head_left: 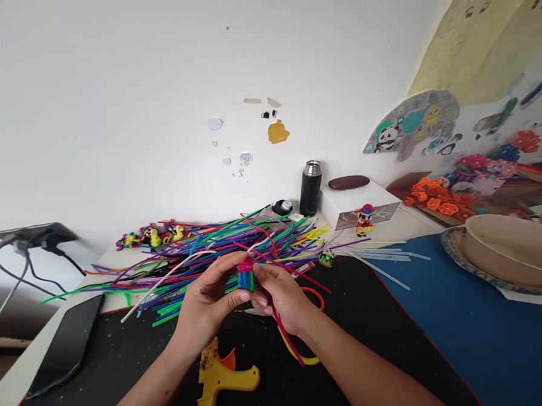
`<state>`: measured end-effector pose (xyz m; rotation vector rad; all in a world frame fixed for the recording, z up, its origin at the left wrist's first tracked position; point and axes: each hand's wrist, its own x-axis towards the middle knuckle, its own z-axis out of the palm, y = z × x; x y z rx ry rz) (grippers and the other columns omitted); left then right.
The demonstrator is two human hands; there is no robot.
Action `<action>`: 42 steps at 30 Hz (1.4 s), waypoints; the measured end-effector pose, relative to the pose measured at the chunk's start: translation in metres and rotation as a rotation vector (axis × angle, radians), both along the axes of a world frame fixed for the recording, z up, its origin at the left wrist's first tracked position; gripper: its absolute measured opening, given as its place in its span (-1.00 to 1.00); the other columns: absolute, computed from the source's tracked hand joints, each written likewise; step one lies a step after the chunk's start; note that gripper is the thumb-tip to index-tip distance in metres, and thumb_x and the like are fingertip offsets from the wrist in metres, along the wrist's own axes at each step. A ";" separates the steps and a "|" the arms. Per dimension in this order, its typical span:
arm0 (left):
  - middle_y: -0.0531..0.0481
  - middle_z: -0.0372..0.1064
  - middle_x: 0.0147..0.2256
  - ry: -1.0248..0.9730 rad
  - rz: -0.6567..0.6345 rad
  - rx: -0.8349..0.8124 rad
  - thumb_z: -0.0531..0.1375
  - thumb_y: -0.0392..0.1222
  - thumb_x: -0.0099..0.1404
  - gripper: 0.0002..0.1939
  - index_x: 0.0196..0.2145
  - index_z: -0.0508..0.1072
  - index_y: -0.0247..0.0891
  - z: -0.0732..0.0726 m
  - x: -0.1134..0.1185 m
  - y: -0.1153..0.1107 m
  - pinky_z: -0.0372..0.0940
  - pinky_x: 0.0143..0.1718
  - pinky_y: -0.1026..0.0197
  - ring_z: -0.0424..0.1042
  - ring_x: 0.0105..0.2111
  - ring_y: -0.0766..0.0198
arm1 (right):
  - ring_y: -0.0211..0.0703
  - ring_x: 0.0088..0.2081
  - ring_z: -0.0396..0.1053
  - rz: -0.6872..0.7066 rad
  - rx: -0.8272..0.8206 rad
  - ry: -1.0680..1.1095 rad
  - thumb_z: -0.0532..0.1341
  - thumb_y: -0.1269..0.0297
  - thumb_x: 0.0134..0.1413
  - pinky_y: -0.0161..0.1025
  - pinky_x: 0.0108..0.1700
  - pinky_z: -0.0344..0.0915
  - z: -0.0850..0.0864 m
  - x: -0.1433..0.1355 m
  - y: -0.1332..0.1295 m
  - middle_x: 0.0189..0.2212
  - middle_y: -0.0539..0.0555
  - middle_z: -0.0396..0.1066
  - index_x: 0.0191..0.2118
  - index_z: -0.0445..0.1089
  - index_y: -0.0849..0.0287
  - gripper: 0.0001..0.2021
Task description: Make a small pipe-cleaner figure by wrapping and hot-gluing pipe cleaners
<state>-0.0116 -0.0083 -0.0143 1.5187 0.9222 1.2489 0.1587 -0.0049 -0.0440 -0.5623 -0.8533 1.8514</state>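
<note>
Between my two hands is a small pipe-cleaner piece, wound in pink at the top with blue and green below. My left hand pinches it from the left, thumb at its lower edge. The fingers of my right hand close on its right side. A magenta pipe cleaner runs down past my right palm; its upper end is hidden by the hand. Beneath that hand lie scissors with an orange and yellow handle, mostly covered. A yellow hot glue gun with an orange trigger lies below my hands on the black mat.
Loose pipe cleaners are heaped behind my hands. A phone lies at left. Farther back stand a black flask, a white box and a small pipe-cleaner figure. A large bowl sits at right.
</note>
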 end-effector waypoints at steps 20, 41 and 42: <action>-0.14 0.52 0.16 0.657 0.029 0.346 0.39 0.08 0.38 -0.39 0.34 0.44 0.04 0.014 -0.014 0.005 0.34 0.29 -0.22 0.42 0.21 -0.11 | -0.36 -0.68 -0.03 -0.159 0.112 -0.309 0.44 -0.35 -0.01 -0.31 -0.61 -0.11 0.003 0.010 0.008 -0.72 -0.21 0.10 -0.42 0.39 0.13 -0.42; -0.17 0.59 0.09 0.708 -0.017 0.392 0.39 0.08 0.38 -0.52 0.17 0.57 -0.12 0.007 -0.023 0.018 0.53 0.03 0.11 0.61 0.02 0.04 | -0.28 -0.60 -0.02 -0.255 0.330 -0.633 0.27 -0.11 0.30 -0.27 -0.51 -0.06 -0.010 0.015 0.011 -0.65 -0.15 0.06 -0.37 0.49 0.15 -0.59; -0.17 0.59 0.08 0.702 -0.015 0.392 0.39 0.08 0.38 -0.52 0.18 0.57 -0.11 0.007 -0.023 0.018 0.53 0.02 0.11 0.61 0.02 0.04 | -0.28 -0.60 -0.02 -0.258 0.331 -0.631 0.27 -0.11 0.30 -0.27 -0.51 -0.07 -0.010 0.015 0.011 -0.65 -0.16 0.05 -0.37 0.49 0.15 -0.59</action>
